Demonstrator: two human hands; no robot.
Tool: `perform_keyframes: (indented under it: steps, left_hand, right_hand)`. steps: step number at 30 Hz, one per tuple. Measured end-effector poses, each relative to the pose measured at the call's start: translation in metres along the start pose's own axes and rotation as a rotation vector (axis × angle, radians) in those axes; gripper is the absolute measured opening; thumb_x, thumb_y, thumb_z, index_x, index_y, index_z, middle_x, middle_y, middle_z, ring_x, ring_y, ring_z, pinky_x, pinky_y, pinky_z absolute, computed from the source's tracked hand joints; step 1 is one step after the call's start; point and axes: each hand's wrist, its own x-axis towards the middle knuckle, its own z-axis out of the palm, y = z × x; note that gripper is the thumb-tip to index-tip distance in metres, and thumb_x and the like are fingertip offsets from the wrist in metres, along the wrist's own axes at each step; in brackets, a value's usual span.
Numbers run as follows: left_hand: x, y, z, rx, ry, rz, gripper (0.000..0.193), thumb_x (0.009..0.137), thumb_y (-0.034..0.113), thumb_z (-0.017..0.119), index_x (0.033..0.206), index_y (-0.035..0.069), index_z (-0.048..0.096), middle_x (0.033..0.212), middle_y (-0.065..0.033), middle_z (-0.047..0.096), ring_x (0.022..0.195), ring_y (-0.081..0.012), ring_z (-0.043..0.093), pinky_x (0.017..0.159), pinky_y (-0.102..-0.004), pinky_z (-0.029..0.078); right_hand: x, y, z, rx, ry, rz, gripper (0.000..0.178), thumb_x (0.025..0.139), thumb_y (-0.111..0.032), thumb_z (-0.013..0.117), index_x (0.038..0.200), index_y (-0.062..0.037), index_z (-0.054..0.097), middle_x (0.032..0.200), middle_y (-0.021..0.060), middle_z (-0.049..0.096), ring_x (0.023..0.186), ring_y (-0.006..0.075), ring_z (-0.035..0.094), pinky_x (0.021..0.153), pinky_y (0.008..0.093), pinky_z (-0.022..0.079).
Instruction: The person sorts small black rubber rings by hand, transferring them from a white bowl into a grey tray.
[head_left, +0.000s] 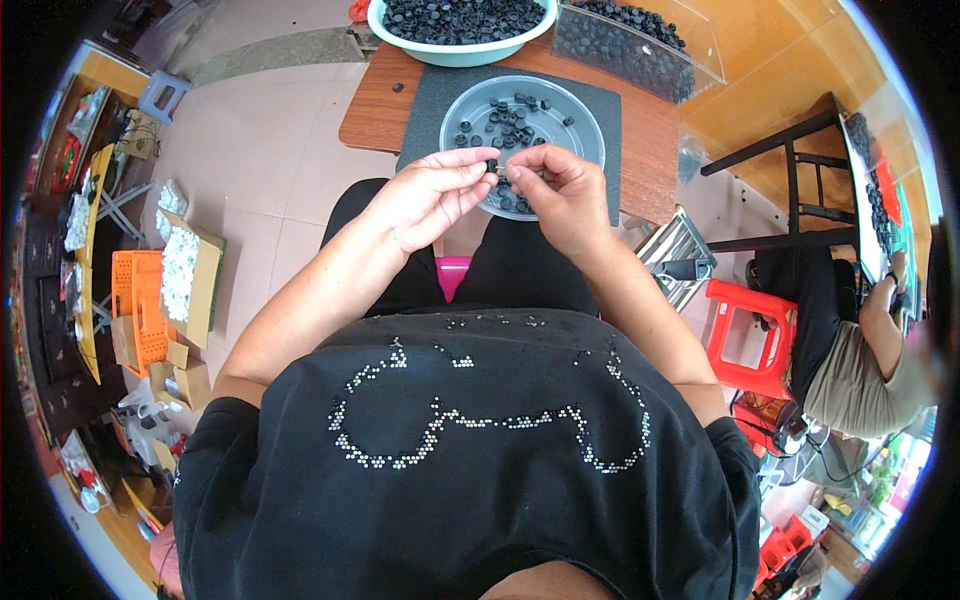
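My left hand (440, 188) pinches a small round black part (491, 165) between thumb and fingertips. Right beside it, my right hand (560, 190) has thumb and forefinger pressed together. A thin, light-coloured sliver shows between the two hands, too small to name. Both hands are over the near side of a round grey basin (598, 130). Several loose black parts (512, 130) of the same look lie scattered in that basin. The basin rests on a dark grey mat (425, 110).
Behind the basin, a pale green tub (465, 55) heaped with black parts and a clear bin (630, 50) of them stand on the wooden table (385, 110). One black piece (398, 87) lies apart. A red stool (750, 335) and a seated co-worker (860, 375) are at right.
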Motion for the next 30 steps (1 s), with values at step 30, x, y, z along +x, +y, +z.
perform_keyframes:
  steps: [30]
  left_hand:
    - [-0.001, -0.014, 0.01, 0.148, 0.043, -0.025, 0.034, 0.092, 0.014, 0.056, 0.124, 0.003, 0.053, 0.106, -0.0075, 0.062, 0.096, -0.0131, 0.06, 0.084, -0.0252, 0.05]
  right_hand:
    - [0.0, 0.015, 0.003, -0.295, -0.007, -0.36, 0.023, 0.076, 0.002, 0.068, 0.098, -0.0059, 0.07, 0.087, 0.009, 0.065, 0.081, 0.0168, 0.061, 0.064, 0.0267, 0.048]
